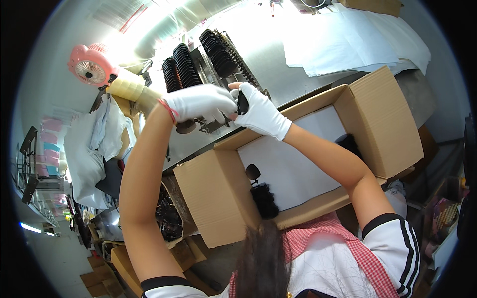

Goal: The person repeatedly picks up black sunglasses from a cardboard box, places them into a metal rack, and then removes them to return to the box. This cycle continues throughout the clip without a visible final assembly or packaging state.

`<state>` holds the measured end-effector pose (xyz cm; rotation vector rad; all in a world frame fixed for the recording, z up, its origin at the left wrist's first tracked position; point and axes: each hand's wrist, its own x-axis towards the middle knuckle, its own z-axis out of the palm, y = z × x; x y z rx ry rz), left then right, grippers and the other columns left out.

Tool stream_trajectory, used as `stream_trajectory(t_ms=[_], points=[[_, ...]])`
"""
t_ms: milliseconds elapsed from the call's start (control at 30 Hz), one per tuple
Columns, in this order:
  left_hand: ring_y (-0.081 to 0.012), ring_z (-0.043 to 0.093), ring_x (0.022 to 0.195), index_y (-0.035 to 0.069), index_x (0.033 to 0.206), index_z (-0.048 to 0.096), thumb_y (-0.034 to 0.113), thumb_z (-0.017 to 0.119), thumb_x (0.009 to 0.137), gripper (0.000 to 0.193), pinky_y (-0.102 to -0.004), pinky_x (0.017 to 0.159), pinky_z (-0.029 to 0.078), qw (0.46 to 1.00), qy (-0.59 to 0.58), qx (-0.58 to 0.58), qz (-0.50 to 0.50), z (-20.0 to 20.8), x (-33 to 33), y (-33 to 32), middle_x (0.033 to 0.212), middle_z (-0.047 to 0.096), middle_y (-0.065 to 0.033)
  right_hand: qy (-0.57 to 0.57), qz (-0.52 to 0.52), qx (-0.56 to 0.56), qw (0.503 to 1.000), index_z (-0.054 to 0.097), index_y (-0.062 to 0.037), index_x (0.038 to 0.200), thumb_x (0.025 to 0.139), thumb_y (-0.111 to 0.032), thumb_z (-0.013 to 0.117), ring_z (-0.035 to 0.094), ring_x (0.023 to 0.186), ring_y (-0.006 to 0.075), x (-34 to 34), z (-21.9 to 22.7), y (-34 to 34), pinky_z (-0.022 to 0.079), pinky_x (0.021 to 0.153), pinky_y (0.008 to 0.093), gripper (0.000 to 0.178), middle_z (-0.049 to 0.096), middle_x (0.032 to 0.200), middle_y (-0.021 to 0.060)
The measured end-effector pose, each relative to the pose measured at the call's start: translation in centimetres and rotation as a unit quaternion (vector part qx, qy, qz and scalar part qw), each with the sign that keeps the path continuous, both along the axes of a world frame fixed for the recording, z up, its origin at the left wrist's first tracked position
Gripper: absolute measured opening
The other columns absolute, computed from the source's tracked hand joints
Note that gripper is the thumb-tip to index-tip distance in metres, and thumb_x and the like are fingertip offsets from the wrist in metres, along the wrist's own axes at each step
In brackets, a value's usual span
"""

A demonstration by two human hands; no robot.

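1. Right hand (263,115), in a white fabric glove with bare fingertips, and its grip is closed around a small, smooth black piece (242,103), held up above the near edge of the worktop (256,62).
2. Left hand (206,103), gloved too, a red band (168,110) at the wrist, comes in right beside that piece; its fingers curl and blur, so I can't tell whether its grip has hold.
3. Just beyond, on the smooth grey worktop, rounded black discs (187,64) stand in tight, overlapping rows.
4. Below the hands, an open carton (211,208) of brown corrugated cardboard, flaps spread, lined with a flat white sheet (298,169).
5. Inside, at its left end, a rounded black paddle (253,172) and a fuzzy black bundle (265,201).
6. Farther out: loose, thin white sheets (348,44) and a round pink fan (92,67).
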<state>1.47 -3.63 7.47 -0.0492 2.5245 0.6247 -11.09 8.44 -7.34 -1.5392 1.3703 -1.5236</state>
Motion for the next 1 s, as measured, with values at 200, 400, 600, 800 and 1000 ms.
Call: stream_trajectory(t_ms=[200,400,600,800,1000], points=[[-0.0327,0.062,0.112,-0.013,0.134,0.043,0.036,0.081,0.074,0.086,-0.0358,0.099,0.048,0.89,0.129,-0.228,0.374,-5.4,-3.2,-7.6,0.119,0.061,-0.0293,0.193,-0.028,-0.038,0.98,0.061,-0.0134,0.115,0.078,-0.02,0.073,0.064,0.101,0.0317,-1.1,-0.1,-2.3,0.053,0.091,0.0396,0.039,0.065,0.11,0.0112],[-0.0341,0.06,0.116,-0.015,0.136,0.041,0.043,0.08,0.076,0.092,-0.0364,0.101,0.047,0.89,0.124,-0.145,0.413,-8.5,-5.5,-9.3,0.121,0.061,-0.0291,0.179,0.103,0.047,0.977,0.063,-0.0129,0.108,0.074,-0.019,0.075,0.066,0.086,0.0314,-2.9,-0.2,-2.9,0.054,0.082,0.0378,0.037,0.069,0.094,0.0115],[-0.0214,0.065,0.062,-0.012,0.118,0.051,0.026,0.074,0.083,0.056,-0.0312,0.052,0.052,0.891,0.139,-0.085,0.424,-11.8,-6.0,-10.1,0.083,0.065,-0.0159,0.185,0.13,-0.03,0.974,0.067,-0.0148,0.107,0.071,-0.017,0.076,0.067,0.081,0.0292,-3.9,-0.9,-3.0,0.055,0.077,0.0365,0.037,0.07,0.089,0.0092],[-0.029,0.069,0.066,-0.002,0.105,0.057,0.013,0.056,0.089,0.021,-0.0393,0.049,0.049,0.84,0.092,-0.092,0.527,-12.6,-8.6,-9.6,0.077,0.063,-0.0175,0.206,0.135,-0.003,0.969,0.067,-0.02,0.111,0.073,-0.025,0.074,0.067,0.075,0.0308,-4.4,-0.5,-3.0,0.055,0.074,0.039,0.039,0.069,0.08,0.0119],[-0.0369,0.072,0.095,0.002,0.114,0.061,0.02,0.053,0.091,0.03,-0.0476,0.082,0.056,0.815,0.005,-0.445,0.373,-5.3,-7.4,-4.5,0.097,0.073,-0.0231,0.019,0.088,0.152,0.984,0.065,-0.0159,0.117,0.079,-0.025,0.075,0.069,0.08,0.0238,-3.5,0.8,-2.3,0.054,0.079,0.0363,0.041,0.07,0.085,0.012]])
